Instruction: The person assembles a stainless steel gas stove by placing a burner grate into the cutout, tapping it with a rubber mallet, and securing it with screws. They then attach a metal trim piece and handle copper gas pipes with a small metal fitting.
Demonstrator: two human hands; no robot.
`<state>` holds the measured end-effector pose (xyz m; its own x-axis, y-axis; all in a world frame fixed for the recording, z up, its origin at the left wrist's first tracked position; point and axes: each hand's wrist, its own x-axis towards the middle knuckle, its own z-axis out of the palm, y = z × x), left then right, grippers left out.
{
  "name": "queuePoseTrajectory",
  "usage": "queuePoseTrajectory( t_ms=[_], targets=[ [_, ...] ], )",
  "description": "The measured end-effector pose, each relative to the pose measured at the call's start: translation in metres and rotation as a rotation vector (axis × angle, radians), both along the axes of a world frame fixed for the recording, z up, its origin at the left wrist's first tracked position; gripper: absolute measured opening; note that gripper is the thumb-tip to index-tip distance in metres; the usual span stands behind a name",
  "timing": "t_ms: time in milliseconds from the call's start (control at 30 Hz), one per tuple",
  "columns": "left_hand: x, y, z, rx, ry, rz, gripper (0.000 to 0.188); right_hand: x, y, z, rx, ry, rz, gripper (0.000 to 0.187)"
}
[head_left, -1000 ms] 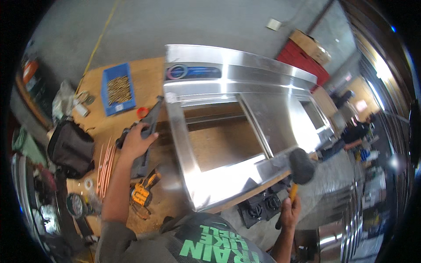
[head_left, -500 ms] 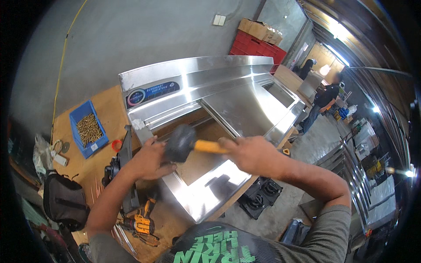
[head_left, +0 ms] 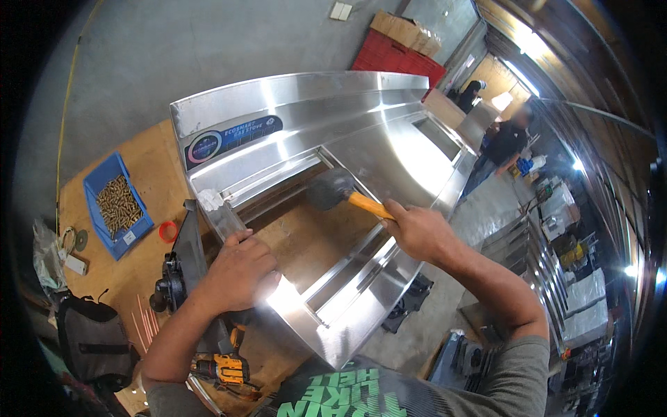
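Note:
A black-headed rubber mallet (head_left: 329,189) with a yellow handle is in my right hand (head_left: 421,233), whose fingers are wrapped round the handle. The mallet's head is over the rectangular opening of a stainless steel stove body (head_left: 389,163). My left hand (head_left: 243,271) rests on the left rim of that body, fingers curled over the edge; its thumb side is partly hidden. A coloured label (head_left: 236,139) sits on the back panel. Through the opening, brown wooden board shows.
On the wooden table (head_left: 167,142) at left stand a blue bin (head_left: 142,222) of brass fittings and a red ring (head_left: 167,231). A yellow power drill (head_left: 226,368) lies near me, beside a black bag (head_left: 97,340). Another person (head_left: 501,142) stands at far right.
The mallet has moved away from my left hand, up and to the right, over the opening. My left hand stays at the rim. The view has shifted, and more of the near inner rails shows.

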<state>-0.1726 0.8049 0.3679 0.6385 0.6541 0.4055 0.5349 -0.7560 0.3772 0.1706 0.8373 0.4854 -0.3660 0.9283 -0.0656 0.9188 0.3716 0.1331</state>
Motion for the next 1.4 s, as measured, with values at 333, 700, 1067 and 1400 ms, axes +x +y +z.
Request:
queuePoseTrajectory(
  t_ms=[333, 700, 1067, 1400],
  targets=[
    [0.000, 0.004, -0.009, 0.100, -0.005, -0.015, 0.018, -0.026, -0.012, 0.000, -0.188, -0.066, -0.097, 0.039],
    [0.001, 0.008, -0.016, -0.108, -0.111, -0.040, 0.016, -0.037, -0.027, -0.010, -0.173, -0.015, 0.098, 0.033],
    [0.004, 0.008, -0.006, 0.091, -0.073, -0.040, 0.019, -0.020, -0.028, -0.015, 0.066, 0.170, 0.223, 0.035],
    [0.009, 0.010, -0.010, 0.171, -0.068, -0.003, 0.017, 0.007, -0.020, -0.027, 0.077, 0.066, -0.072, 0.034]
  ],
)
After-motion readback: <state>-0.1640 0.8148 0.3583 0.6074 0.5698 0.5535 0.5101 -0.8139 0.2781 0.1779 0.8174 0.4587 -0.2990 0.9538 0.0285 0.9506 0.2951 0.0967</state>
